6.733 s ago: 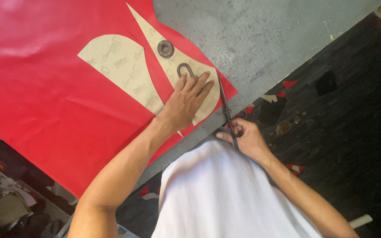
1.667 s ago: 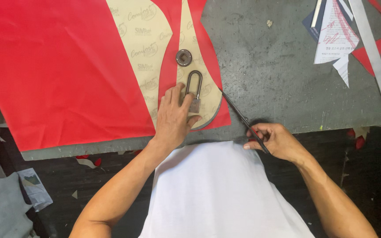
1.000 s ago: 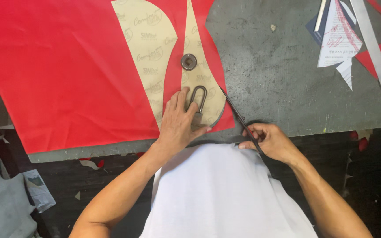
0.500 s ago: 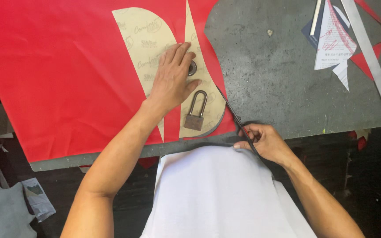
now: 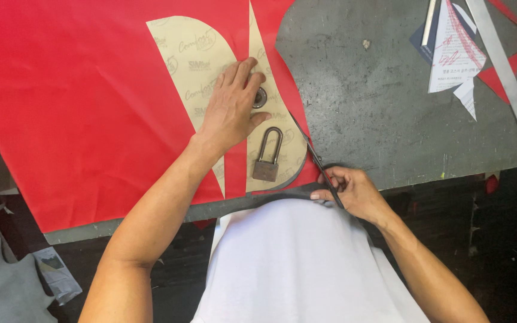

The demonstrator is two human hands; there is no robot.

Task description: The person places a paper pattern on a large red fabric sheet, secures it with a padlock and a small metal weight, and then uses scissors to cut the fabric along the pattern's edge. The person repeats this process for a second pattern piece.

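A large red sheet (image 5: pixel 85 101) lies on the grey table (image 5: pixel 378 113). Two tan paper pattern pieces (image 5: pixel 195 66) rest on it, weighed down by a rusty padlock (image 5: pixel 268 157) and a round metal weight (image 5: pixel 260 97). My left hand (image 5: pixel 233 106) presses flat on the patterns, fingers spread, its thumb beside the round weight and just above the padlock. My right hand (image 5: pixel 353 192) grips dark scissors (image 5: pixel 318 164) at the table's near edge, their blades along the curved right edge of the pattern.
At the table's far right lie printed papers (image 5: pixel 453 54), a dark booklet, a long grey strip (image 5: pixel 504 69) and red offcuts (image 5: pixel 501 81). Grey cloth and scraps lie on the floor at lower left (image 5: pixel 7 287).
My left hand moved up from the padlock onto the patterns near the round weight. The scissors advanced along the curved cut, and the view drifted slightly.
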